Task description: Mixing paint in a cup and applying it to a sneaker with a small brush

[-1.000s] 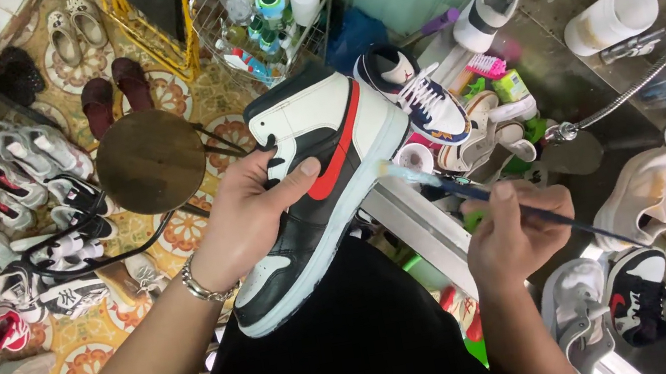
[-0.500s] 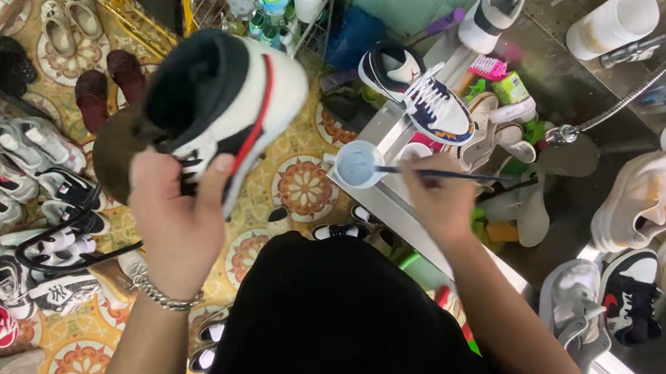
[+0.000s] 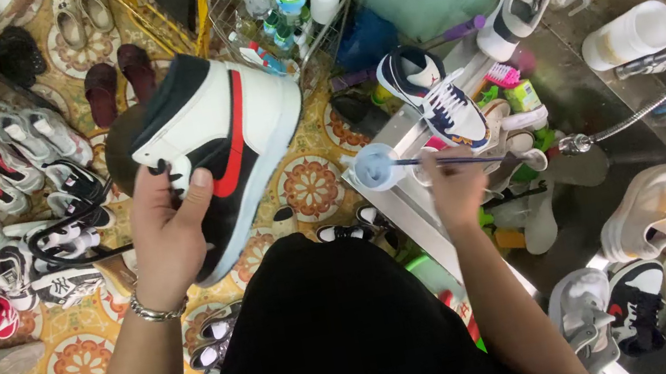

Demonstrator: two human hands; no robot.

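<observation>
The biggest risk seems to be the white, black and red high-top leather sneaker (image 3: 223, 147) slipping: the left hand (image 3: 167, 233) carries it out in the air above the patterned tile floor (image 3: 310, 186) by one side only, thumb on the white panel and fingers wrapped behind, so a loose or wet grip could let it tip and drop among the many pairs of shoes lying below. A second hazard is the thin dark-handled brush (image 3: 437, 160), whose tip rests at the small pale blue round cup (image 3: 372, 167); the cup sits close to the edge of the white ledge (image 3: 408, 201), and a sideways nudge could push it off or spill what it holds.

The left hand is closed firmly around the sneaker, held at chest height over the black-clothed lap (image 3: 335, 331). The right hand (image 3: 457, 184) is curled shut around the brush handle, knuckles up, just beside the cup and near a navy and white low sneaker (image 3: 435, 98) propped on the ledge.
</observation>
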